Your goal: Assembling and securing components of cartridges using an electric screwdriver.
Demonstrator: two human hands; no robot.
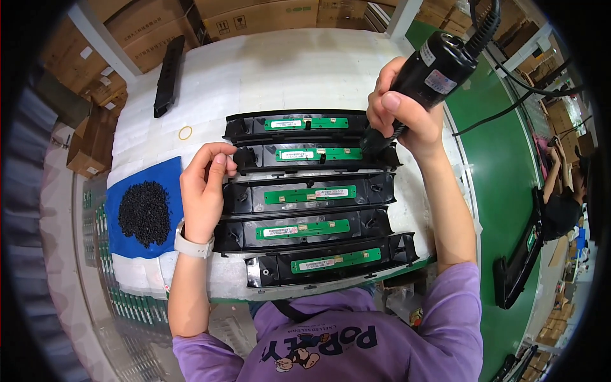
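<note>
My right hand (410,108) is wrapped round a black corded electric screwdriver (433,73). The tool slants down to the right end of a long black plastic panel (254,157), second from the far side, close to the green circuit board (318,154) in it. Its tip is lost against the dark plastic. At that panel's left end my left hand (207,181) has thumb and fingers closed on the edge. Several similar panels, each with a green board, lie in a column, among them the farthest panel (245,126) and the nearest panel (261,272).
A heap of small black screws or similar pieces (145,213) lies on a blue cloth (167,175) at left. Beyond are a yellow ring (185,133) and another black panel (168,76) on the white-covered table (286,70). Cartons (261,22) stand behind; a cable (493,121) hangs at right.
</note>
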